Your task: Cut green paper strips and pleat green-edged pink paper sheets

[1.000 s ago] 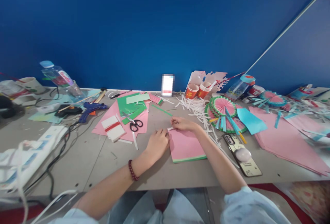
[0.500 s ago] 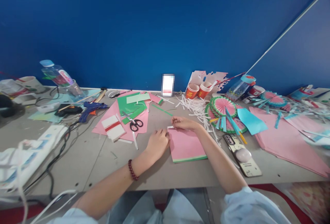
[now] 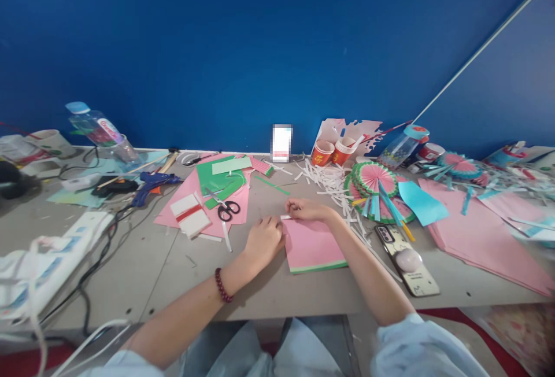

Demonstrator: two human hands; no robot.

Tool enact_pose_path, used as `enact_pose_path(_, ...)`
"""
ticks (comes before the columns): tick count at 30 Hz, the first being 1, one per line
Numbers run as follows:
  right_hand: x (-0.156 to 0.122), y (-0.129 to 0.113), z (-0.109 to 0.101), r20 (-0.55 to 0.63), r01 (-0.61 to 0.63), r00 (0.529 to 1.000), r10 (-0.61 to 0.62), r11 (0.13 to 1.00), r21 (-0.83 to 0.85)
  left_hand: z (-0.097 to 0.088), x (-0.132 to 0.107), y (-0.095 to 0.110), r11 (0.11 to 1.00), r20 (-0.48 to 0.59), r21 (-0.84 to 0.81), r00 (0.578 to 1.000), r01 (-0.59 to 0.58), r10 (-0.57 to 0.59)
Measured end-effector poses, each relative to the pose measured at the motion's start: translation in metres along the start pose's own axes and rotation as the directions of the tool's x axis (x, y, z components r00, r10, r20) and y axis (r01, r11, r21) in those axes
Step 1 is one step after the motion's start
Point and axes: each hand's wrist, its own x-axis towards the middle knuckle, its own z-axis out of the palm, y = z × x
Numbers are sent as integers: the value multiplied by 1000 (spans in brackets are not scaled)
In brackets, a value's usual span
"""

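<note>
A pink sheet of paper with a green lower edge (image 3: 313, 245) lies flat on the grey table (image 3: 173, 284) in front of me. My left hand (image 3: 263, 241), a red bead bracelet on its wrist, rests curled on the sheet's left edge. At the sheet's far corner, the fingers of my right hand (image 3: 307, 209) are pinched on a thin white strip (image 3: 286, 217).
Black scissors (image 3: 226, 209) lie on pink and green paper to the left, beside a blue glue gun (image 3: 151, 183) and cables. A phone (image 3: 407, 260) lies right of my arm. Paper fans (image 3: 375, 183), white strips, red cups (image 3: 323, 152) and pink sheets (image 3: 485, 238) crowd the right.
</note>
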Motion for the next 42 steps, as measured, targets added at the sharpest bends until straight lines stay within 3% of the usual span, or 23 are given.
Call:
enact_pose_path(22,3,2,-2,27,0,1000,1,998,-57,4,1,-2,1000,-14,24,1000,-4,4)
enact_pose_path(38,2,1,-5,94,-23,995,19,999,38,4,1,-3,999,-17,33,1000,-15,15)
enact_pose_path(42,4,3,-5,66,5,998,-4,1000,-29,3,2,-2,1000,-10,18,1000,-13,13)
